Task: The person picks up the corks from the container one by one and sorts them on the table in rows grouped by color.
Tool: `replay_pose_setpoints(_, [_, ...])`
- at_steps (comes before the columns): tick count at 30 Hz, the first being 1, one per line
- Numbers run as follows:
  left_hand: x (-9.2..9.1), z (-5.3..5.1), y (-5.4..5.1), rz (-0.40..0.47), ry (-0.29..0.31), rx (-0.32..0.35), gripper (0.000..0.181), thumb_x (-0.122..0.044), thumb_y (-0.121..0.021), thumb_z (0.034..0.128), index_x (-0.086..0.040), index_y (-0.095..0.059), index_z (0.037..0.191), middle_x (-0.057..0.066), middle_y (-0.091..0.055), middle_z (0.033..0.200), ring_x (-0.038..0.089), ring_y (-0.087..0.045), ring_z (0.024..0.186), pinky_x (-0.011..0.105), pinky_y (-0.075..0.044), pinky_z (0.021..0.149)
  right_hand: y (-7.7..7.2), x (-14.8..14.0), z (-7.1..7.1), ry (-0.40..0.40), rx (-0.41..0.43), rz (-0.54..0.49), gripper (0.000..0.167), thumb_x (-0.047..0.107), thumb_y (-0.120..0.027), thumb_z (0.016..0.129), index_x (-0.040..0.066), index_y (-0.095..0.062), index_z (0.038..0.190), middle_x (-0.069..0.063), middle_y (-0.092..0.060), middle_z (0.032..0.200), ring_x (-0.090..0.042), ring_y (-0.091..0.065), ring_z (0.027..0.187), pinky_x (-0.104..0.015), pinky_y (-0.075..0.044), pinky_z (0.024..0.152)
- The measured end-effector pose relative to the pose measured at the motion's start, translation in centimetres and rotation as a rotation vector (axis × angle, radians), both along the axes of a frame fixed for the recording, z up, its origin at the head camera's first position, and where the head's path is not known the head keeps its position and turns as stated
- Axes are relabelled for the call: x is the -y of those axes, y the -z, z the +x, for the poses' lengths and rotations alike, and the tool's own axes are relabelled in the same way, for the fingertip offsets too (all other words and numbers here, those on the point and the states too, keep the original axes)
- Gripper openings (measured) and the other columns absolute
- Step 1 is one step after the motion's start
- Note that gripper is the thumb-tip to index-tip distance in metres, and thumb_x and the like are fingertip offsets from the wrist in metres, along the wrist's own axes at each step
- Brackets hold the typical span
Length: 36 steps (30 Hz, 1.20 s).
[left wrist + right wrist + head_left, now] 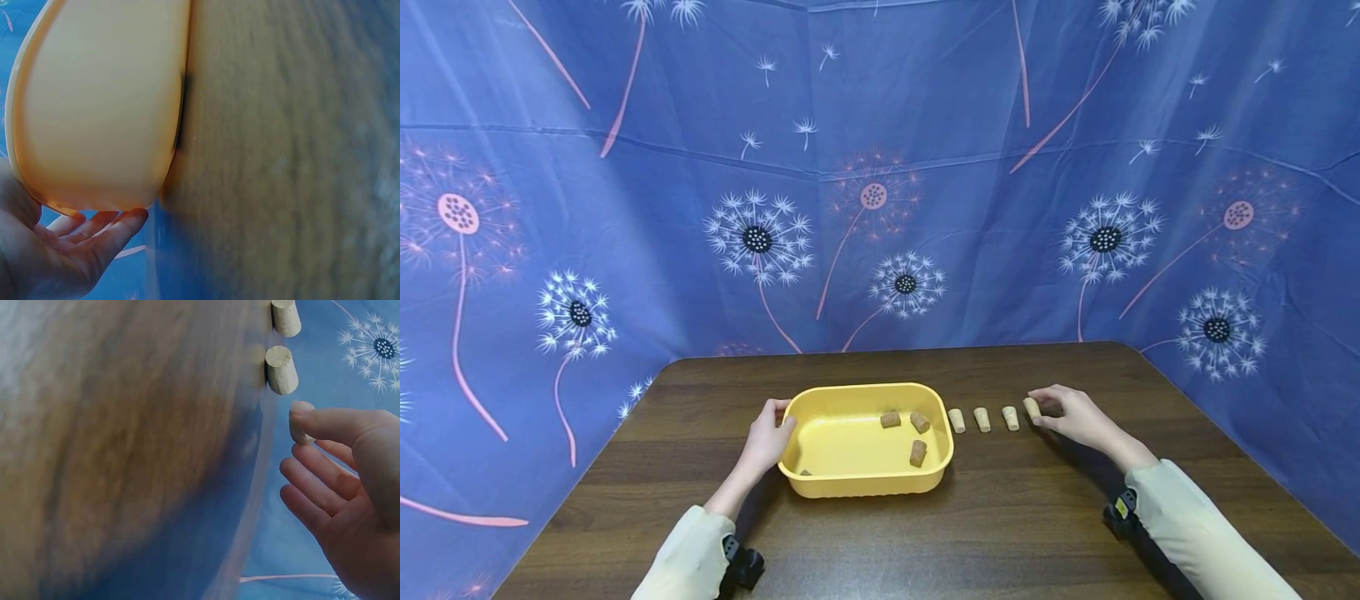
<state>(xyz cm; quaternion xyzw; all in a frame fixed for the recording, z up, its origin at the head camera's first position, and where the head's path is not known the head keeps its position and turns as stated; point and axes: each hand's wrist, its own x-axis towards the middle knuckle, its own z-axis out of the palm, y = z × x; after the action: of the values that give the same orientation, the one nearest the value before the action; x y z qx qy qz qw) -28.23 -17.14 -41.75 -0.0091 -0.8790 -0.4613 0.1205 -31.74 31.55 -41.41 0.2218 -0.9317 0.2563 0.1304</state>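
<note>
At the tub's left end my left hand (767, 435) grips the yellow plastic tub (865, 486), thumb at the rim. In the left wrist view the fingers (119, 236) lie against its outer wall. Several brown corks, such as one cork (918, 453), lie inside, mostly toward the right. My right hand (1078, 417) pinches a pale cork (1032, 408) between thumb and fingers, at the right end of a row. Three pale corks stand in that row: a left cork (957, 421), a middle cork (982, 419) and a right cork (1011, 417).
The dark wooden table (1000, 533) has rounded far corners. Behind it hangs a blue cloth (985, 308) with a dandelion print. The row of corks runs from the tub's right side toward my right hand.
</note>
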Motion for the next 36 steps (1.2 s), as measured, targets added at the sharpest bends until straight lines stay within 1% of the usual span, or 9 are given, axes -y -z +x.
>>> replay_pose_setpoints(6, [0.0, 0.0, 0.0, 0.009, 0.005, 0.008, 0.031, -0.006, -0.048, 0.0916, 0.005, -0.048, 0.12, 0.028, -0.058, 0.117, 0.038, -0.056, 0.107, 0.048, -0.046, 0.09, 0.4, -0.2, -0.1, 0.017, 0.034, 0.028, 0.04, 0.009, -0.074, 0.077, -0.007, -0.062, 0.111, -0.017, -0.067, 0.1, -0.03, -0.065, 0.089, -0.043, -0.051, 0.075])
replay_pose_setpoints(13, [0.0, 0.0, 0.2, 0.008, 0.002, 0.011, 0.03, -0.006, -0.048, 0.0916, 0.005, -0.049, 0.12, 0.028, -0.059, 0.116, 0.037, -0.057, 0.106, 0.047, -0.047, 0.088, 1.3, -0.4, -0.2, 0.018, 0.066, 0.062, 0.038, 0.008, -0.074, 0.076, -0.005, -0.063, 0.11, -0.014, -0.067, 0.097, -0.027, -0.063, 0.087, -0.039, -0.051, 0.073])
replay_pose_setpoints(20, [-0.1, 0.2, -0.2, 0.011, 0.005, -0.002, 0.029, -0.005, -0.048, 0.0916, 0.006, -0.049, 0.119, 0.028, -0.059, 0.115, 0.037, -0.057, 0.105, 0.046, -0.048, 0.087, 0.9, -0.3, -0.3, 0.005, 0.063, 0.087, 0.039, 0.008, -0.073, 0.076, -0.006, -0.062, 0.111, -0.015, -0.066, 0.098, -0.03, -0.063, 0.087, -0.042, -0.051, 0.073])
replay_pose_setpoints(24, [-0.1, 0.1, -0.2, 0.021, 0.012, 0.003, 0.029, -0.004, -0.047, 0.092, 0.006, -0.049, 0.119, 0.028, -0.058, 0.116, 0.038, -0.055, 0.108, 0.047, -0.047, 0.088, 0.8, -0.3, -0.4, 0.017, 0.086, 0.108, 0.04, 0.009, -0.072, 0.078, -0.005, -0.062, 0.113, -0.015, -0.065, 0.1, -0.031, -0.062, 0.09, -0.044, -0.051, 0.074])
replay_pose_setpoints(28, [0.0, 0.1, -0.1, 0.043, 0.021, -0.03, 0.029, -0.006, -0.048, 0.0903, 0.005, -0.05, 0.116, 0.028, -0.059, 0.113, 0.039, -0.056, 0.105, 0.047, -0.048, 0.086, 0.8, -0.2, -0.5, 0.021, 0.093, 0.104, 0.039, 0.009, -0.072, 0.078, -0.005, -0.062, 0.113, -0.015, -0.065, 0.1, -0.031, -0.062, 0.09, -0.044, -0.051, 0.075])
replay_pose_setpoints(29, [0.0, 0.2, 0.0, 0.037, 0.024, -0.059, 0.028, -0.008, -0.048, 0.0902, 0.005, -0.051, 0.115, 0.027, -0.06, 0.11, 0.037, -0.058, 0.101, 0.043, -0.049, 0.083, 0.9, -0.2, -0.5, 0.018, 0.09, 0.103, 0.039, 0.008, -0.072, 0.078, -0.005, -0.062, 0.113, -0.015, -0.065, 0.1, -0.031, -0.062, 0.09, -0.044, -0.051, 0.074])
replay_pose_setpoints(32, [0.1, 0.3, 0.0, 0.039, 0.033, -0.08, 0.028, -0.01, -0.048, 0.0898, 0.004, -0.051, 0.114, 0.027, -0.06, 0.108, 0.037, -0.058, 0.099, 0.042, -0.05, 0.08, 0.9, -0.1, -0.6, 0.023, 0.082, 0.092, 0.038, 0.008, -0.073, 0.077, -0.005, -0.062, 0.111, -0.015, -0.065, 0.098, -0.03, -0.062, 0.088, -0.042, -0.051, 0.073])
replay_pose_setpoints(35, [0.0, 0.2, 0.0, 0.041, 0.027, -0.054, 0.029, -0.009, -0.048, 0.0906, 0.004, -0.051, 0.116, 0.028, -0.06, 0.112, 0.038, -0.057, 0.103, 0.043, -0.05, 0.084, 0.9, 0.0, -0.6, 0.027, 0.085, 0.092, 0.039, 0.008, -0.073, 0.076, -0.005, -0.062, 0.111, -0.016, -0.065, 0.099, -0.029, -0.062, 0.087, -0.042, -0.051, 0.073])
replay_pose_setpoints(36, [0.0, 0.2, -0.1, 0.05, 0.022, -0.025, 0.03, -0.007, -0.048, 0.0905, 0.005, -0.05, 0.117, 0.028, -0.059, 0.115, 0.04, -0.055, 0.108, 0.048, -0.048, 0.088, 0.9, 0.0, -0.6, 0.028, 0.088, 0.09, 0.039, 0.007, -0.073, 0.076, -0.005, -0.062, 0.112, -0.016, -0.065, 0.099, -0.029, -0.062, 0.088, -0.042, -0.051, 0.073])
